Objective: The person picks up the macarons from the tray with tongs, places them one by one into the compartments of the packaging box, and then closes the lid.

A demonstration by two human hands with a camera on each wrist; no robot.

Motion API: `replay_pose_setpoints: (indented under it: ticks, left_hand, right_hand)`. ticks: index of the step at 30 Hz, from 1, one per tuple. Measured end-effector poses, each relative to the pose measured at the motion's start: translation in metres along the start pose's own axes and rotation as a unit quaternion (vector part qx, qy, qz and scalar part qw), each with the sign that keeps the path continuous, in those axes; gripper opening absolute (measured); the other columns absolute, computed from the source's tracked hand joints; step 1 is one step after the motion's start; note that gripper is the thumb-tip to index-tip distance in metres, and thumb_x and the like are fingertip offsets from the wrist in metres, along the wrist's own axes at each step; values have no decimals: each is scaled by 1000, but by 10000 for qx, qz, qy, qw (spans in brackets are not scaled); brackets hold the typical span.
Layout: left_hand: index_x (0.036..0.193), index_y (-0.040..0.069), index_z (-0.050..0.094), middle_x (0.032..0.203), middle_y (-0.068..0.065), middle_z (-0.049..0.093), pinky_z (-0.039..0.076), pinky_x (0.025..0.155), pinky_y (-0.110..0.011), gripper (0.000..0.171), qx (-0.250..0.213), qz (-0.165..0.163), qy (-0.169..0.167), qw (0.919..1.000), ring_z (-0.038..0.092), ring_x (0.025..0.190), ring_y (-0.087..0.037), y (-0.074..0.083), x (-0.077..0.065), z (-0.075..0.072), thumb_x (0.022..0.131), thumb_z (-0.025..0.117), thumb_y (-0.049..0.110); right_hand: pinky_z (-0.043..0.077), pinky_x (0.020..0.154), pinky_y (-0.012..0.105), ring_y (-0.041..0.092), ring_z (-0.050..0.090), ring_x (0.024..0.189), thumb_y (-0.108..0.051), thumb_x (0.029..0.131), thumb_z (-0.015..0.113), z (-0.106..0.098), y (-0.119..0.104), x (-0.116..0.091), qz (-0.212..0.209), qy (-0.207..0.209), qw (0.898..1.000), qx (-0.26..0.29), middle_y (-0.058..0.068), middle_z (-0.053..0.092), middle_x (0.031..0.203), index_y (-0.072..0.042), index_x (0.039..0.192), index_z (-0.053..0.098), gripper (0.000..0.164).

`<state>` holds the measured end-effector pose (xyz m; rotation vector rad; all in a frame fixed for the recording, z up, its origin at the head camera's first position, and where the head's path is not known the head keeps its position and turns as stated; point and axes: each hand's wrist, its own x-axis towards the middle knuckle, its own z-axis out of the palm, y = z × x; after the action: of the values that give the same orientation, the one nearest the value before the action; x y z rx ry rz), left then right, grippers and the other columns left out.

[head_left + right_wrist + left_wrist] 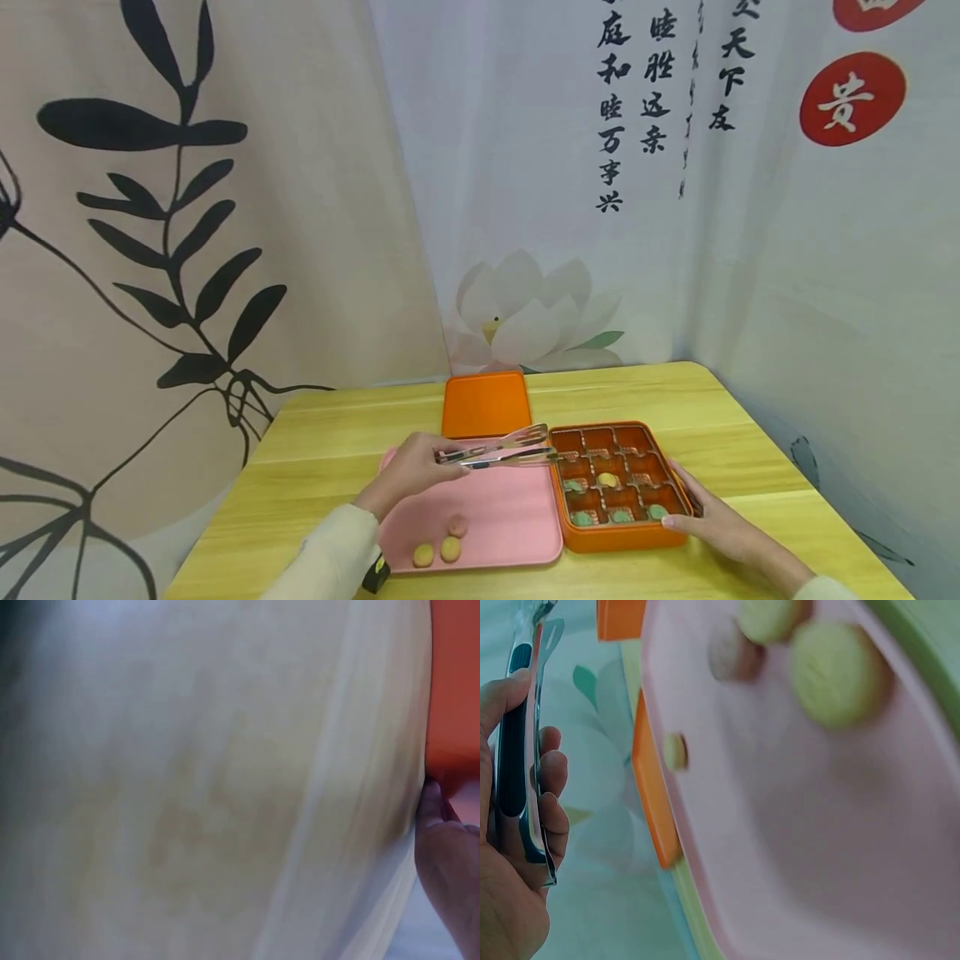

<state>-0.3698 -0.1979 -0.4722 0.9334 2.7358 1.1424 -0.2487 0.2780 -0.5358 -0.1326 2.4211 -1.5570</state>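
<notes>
My left hand [420,467] grips metal tongs [498,452] with dark handle grips, seen closely in the left wrist view. Their tips reach the left rim of an orange compartment box [628,535]. Clear dividers split the box; green cookies [622,516] lie mostly in its front row, and a yellow cookie [607,480] sits in the middle. My right hand [712,521] holds the box at its right front corner, thumb at the rim, fingers along the side. On the pink tray [510,517], under my left arm's side, lie yellow cookies [451,548] and a pinkish cookie [457,525].
Behind the tray lies an orange lid [486,404]. Another small yellow cookie [675,751] shows near the tray's edge in the left wrist view. The wood-grain table [337,433] ends at a printed curtain [337,208]. A dark wrist strap [377,575] is at my left sleeve.
</notes>
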Motion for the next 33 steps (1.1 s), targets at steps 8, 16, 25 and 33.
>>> replay_pose_setpoints:
  ticks: [8,16,25,33]
  left_hand:
    - [99,18,77,81,11,68,45,55,-24,22,254,-79,84,9996,51,62,-5,-33,-38,-21,81,82,31]
    - [103,13,76,73,6,63,42,48,-22,29,-58,-607,11,9981,48,57,-5,-56,-80,-46,82,82,32]
    - [105,7,77,80,5,67,45,52,-24,34,-143,-723,17,9973,52,62,-5,-75,-114,-57,81,83,30]
    - [104,10,77,81,6,67,44,52,-24,29,-221,-928,-137,9953,51,62,-6,-74,-130,-59,81,82,28]
  right_hand:
    - [6,101,78,58,-10,139,-27,101,57,0,2,-2,47,-111,9998,150,28,-17,159,-15,159,-11,90]
    - [14,103,75,57,-1,141,-23,102,56,-1,3,1,-86,-150,9994,310,30,-14,159,-13,158,-11,88]
    - [11,103,77,58,-3,140,-21,101,57,1,1,0,-169,-119,9995,249,30,-15,158,-13,158,-11,89]
    - [9,104,76,56,-5,141,-24,101,58,0,-2,-1,9,-77,9998,190,28,-13,159,-15,159,-10,90]
